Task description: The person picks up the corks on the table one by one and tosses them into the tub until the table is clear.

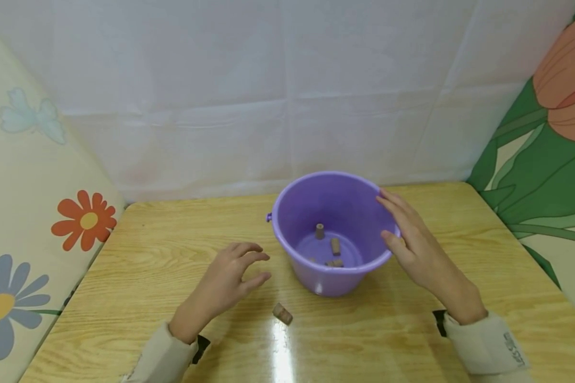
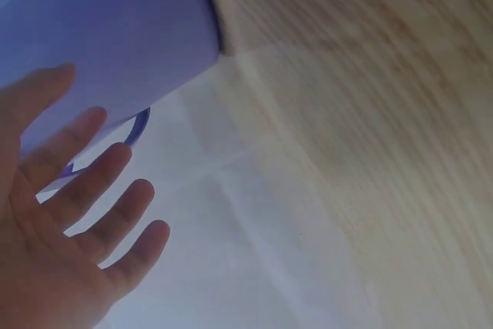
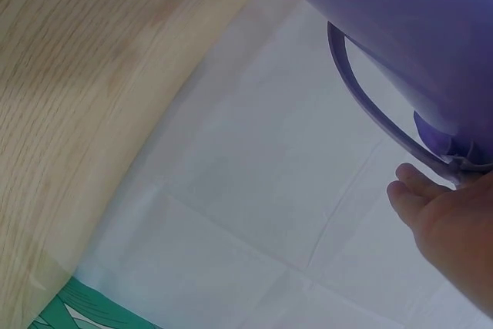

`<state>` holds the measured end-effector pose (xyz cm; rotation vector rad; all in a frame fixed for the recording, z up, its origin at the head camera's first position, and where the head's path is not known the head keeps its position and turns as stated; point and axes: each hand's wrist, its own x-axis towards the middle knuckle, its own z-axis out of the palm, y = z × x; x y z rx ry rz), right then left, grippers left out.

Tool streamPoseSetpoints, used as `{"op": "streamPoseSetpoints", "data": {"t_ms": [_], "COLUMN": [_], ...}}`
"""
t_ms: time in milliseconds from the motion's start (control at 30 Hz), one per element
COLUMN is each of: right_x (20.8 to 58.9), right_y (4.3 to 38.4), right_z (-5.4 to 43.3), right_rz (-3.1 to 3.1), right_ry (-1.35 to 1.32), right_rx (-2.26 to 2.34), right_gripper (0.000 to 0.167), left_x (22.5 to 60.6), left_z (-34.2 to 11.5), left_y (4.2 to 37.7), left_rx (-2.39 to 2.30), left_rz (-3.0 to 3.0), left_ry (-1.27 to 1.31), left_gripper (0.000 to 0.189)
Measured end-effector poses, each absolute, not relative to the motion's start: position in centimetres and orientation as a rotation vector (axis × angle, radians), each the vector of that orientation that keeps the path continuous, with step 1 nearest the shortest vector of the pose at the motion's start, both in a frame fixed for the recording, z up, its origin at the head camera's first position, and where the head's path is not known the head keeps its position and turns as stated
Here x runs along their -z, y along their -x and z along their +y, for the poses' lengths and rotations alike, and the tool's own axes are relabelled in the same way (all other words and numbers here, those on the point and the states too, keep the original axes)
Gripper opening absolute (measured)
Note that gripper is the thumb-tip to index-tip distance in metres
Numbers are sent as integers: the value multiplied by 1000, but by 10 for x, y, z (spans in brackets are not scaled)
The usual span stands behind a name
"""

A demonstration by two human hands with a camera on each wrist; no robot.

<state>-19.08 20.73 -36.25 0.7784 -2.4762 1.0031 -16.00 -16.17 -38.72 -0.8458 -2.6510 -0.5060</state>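
A purple bucket [image 1: 333, 279] stands on the table, its mouth facing up toward the head view. My right hand [image 1: 424, 250] holds its right rim, with thumb and fingertips over the edge. In the right wrist view, two fingertips [image 3: 407, 190] show outside the bucket, just below the handle [image 3: 362, 98]. To the bucket's left, my left hand [image 1: 227, 274] hovers with relaxed, spread fingers and holds nothing. Several small brown corks lie inside, among them an upright cork [image 1: 319, 231] and a tilted one [image 1: 335, 246]. Another brown cork [image 1: 282, 314] lies on the table in front of the bucket.
The wooden table [image 1: 172, 234] ends at a white cloth backdrop [image 1: 211, 133] behind the bucket. A flowered panel [image 1: 24, 175] flanks the left side, and a tulip-printed panel [image 1: 546, 154] the right. A bright reflection crosses the table's front near the loose cork.
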Motion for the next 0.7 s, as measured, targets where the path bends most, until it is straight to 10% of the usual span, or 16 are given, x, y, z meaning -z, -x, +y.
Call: {"op": "streamPoseSetpoints", "data": {"t_ms": [700], "right_x": [363], "right_y": [190], "right_z": [207], "right_rz": [-2470], "right_ry": [-778], "right_rx": [-1015], "right_gripper": [57], "left_x": [413], "left_z": [-162], "left_y": [145], "left_rx": [580], "left_rz": [-2902], "left_ry": [985], "left_gripper": [32]}}
